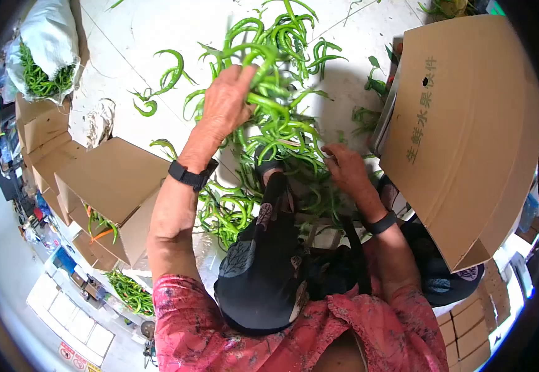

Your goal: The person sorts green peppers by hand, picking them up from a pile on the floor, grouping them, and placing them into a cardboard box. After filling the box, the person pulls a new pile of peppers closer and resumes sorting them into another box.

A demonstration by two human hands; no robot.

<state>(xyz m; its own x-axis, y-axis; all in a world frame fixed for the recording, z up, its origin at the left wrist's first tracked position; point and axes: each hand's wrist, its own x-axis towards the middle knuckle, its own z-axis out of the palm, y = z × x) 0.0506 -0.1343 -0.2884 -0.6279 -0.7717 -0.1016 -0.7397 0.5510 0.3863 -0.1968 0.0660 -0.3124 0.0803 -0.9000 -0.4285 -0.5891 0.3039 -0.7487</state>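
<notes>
A loose heap of long, curled green chili peppers point(294, 37) lies on the pale tiled floor in front of me. My left hand point(227, 102) is closed round several green peppers point(269, 102), which blur slightly over the heap. To the right of the heap, my right hand point(348, 170) hangs with its fingers loosely bent and a little apart; I see nothing held in it. Blurred green peppers point(325, 201) show just below that hand. More peppers point(229, 214) lie by my left leg.
A large cardboard box point(468, 118) stands close on my right. On my left are open cardboard boxes point(111, 180), one with peppers inside. A white sack point(49, 37) spills peppers at the upper left. Stray peppers point(171, 68) lie left of the heap.
</notes>
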